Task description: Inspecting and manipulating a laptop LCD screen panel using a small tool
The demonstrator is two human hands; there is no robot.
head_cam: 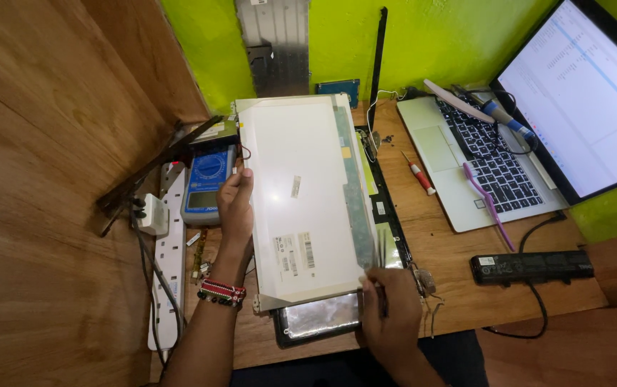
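Head view, looking down on a wooden surface [459, 287]: left hand [235, 208] closed around the left edge of a white laptop screen panel [297, 197], thumb on the back face, fingers tucked beneath; right hand [391, 315] pinched shut on the panel's near right corner, seemingly together with a thin pair of tweezers [382, 247], though hard to tell at this size. Panel lifted face-down and tilted just above a black lid shell [387, 215] with a foil-lined inside, resting partly over it. Just left of the left hand, a blue multimeter [208, 183] and a white power strip [169, 265]; to the right, a red-handled screwdriver [419, 175], an open silver laptop [480, 165] with a purple toothbrush [487, 201] across its keys, and a black battery pack [530, 266] near the edge. Best handled by the metal frame edges only, never by pressing the thin back or flexing corner to corner; both hands kept level so the glass does not twist; tweezers held clear of the ribbon and circuit strip along the right side; small screws near the hinge kept from under the panel.
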